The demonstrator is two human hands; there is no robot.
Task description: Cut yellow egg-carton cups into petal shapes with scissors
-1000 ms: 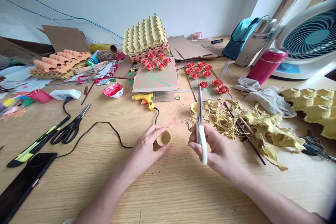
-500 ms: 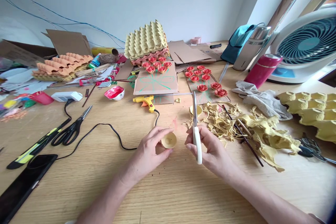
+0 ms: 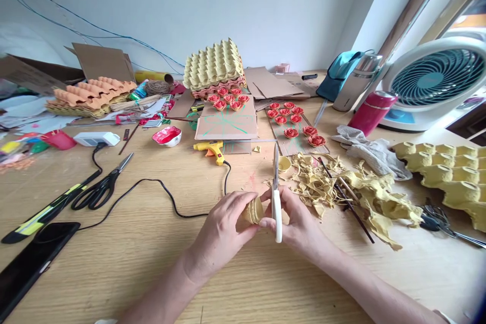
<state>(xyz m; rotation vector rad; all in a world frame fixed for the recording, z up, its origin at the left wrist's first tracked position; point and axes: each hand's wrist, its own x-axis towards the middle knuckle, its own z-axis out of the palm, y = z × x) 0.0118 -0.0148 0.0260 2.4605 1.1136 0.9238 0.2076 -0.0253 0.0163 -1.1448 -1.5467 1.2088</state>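
Low over the table's middle, my left hand [image 3: 228, 217] is closed around a small stack of yellow egg-carton cups [image 3: 253, 211], turned on its side so the layered rims show. My right hand [image 3: 294, 215] grips white-handled scissors [image 3: 277, 202], their blades upright and pointing away from me. Its fingertips come close to the stack's right side; whether they touch it I cannot tell. Just beyond the scissors lies another yellow cup [image 3: 284, 163], beside a heap of torn carton scraps [image 3: 315, 177].
A yellow glue gun [image 3: 213, 151] with its black cord lies ahead. Red paper-pulp roses [image 3: 290, 133] stand on cardboard behind it. Black scissors [image 3: 102, 187], a cutter knife [image 3: 45, 212] and a phone [image 3: 34, 263] are at left. An egg tray [image 3: 448, 167] and a fan [image 3: 433, 81] stand at right.
My left hand has tipped the cups from facing up onto their side. My right hand, with the scissors, has moved left toward them. The view has shifted slightly.
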